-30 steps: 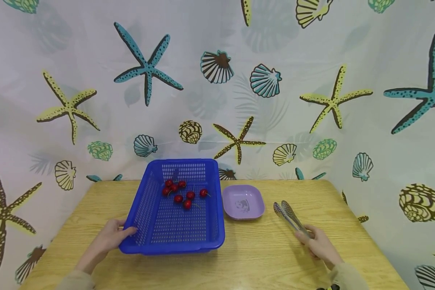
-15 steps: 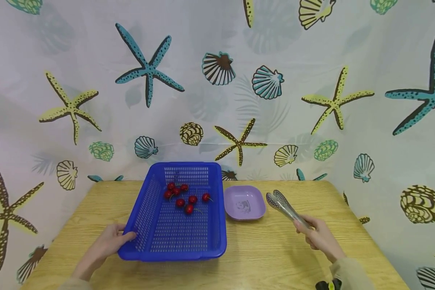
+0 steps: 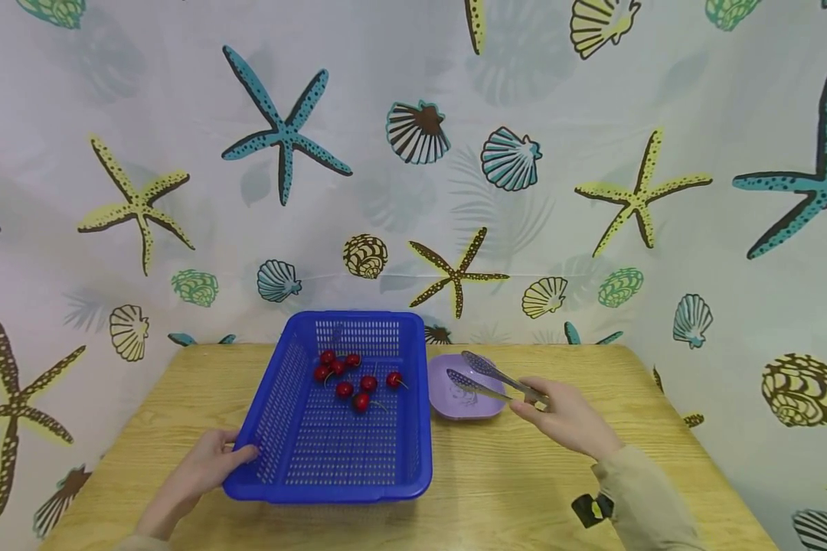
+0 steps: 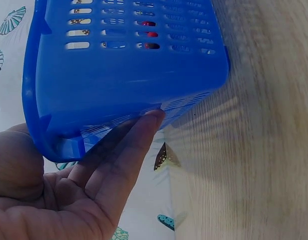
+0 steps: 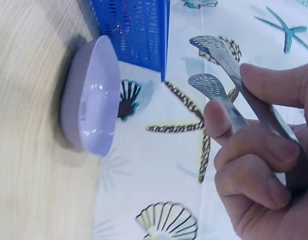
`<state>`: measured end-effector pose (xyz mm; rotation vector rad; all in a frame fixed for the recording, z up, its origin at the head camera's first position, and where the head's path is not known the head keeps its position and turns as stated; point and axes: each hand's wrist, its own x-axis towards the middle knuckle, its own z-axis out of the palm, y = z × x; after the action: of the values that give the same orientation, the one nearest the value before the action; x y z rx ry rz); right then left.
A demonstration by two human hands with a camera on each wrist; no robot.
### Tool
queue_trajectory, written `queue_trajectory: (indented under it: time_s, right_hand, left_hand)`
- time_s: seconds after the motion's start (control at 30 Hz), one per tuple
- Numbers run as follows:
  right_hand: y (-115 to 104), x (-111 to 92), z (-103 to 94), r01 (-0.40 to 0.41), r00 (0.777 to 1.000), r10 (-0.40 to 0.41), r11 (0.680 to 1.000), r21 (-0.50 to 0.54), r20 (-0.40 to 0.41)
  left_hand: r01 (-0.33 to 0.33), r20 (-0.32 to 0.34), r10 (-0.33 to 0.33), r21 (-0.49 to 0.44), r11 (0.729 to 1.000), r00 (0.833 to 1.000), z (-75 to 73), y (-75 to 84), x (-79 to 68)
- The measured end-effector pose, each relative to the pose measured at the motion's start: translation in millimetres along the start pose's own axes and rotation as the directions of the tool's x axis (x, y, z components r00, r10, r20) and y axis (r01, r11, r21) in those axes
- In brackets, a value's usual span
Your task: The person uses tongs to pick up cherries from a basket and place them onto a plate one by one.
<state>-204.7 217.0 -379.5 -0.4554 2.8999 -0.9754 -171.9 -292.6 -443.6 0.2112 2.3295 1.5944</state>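
Observation:
A blue plastic basket point(image 3: 344, 493) with slotted sides stands on the left half of the table, and several red cherries point(image 3: 361, 402) lie in its far half. My left hand point(image 3: 203, 467) grips the basket's near left corner, thumb over the rim and fingers underneath along the outer wall, as the left wrist view shows. In my right hand point(image 3: 572, 417) is a pair of metal tongs point(image 5: 264, 112) with perforated tips, held between thumb and fingers, the tips apart. In the head view they overlap the lilac bowl point(image 3: 465, 409); the right wrist view shows them raised above it.
The bowl stands close against the basket's right side. The wooden table point(image 3: 496, 490) ends at the back against a white curtain point(image 3: 358, 84) printed with starfish and shells. A small dark object point(image 3: 593, 509) is at the right sleeve.
My right hand has carried the tongs left and away from me, from the table's right side to above the bowl, and their tips have spread. The left hand stays on the basket's corner.

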Motion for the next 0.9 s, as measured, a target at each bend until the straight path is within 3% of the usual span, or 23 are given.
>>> queue_trajectory:
  time_s: [0.17, 0.43, 0.9]
  right_hand:
    - [-22.0, 14.3, 2.6, 0.126, 0.992, -0.126, 0.985, -0.119, 0.008]
    - [-47.3, 39.4, 9.5, 0.287, 0.958, -0.283, 0.918, -0.273, 0.056]
    - [-84.9, 75.8, 32.3, 0.338, 0.938, -0.286, 0.874, -0.348, 0.193]
  left_hand:
    - [0.002, -0.008, -0.002, 0.008, 1.0, 1.0, 0.1, -1.4, -0.6]
    - [0.003, -0.028, -0.003, 0.03, 1.0, 1.0, -0.3, -0.8, -0.3]
    - [-0.005, -0.028, 0.006, 0.038, 0.999, 1.0, -0.6, -3.9, -2.0]
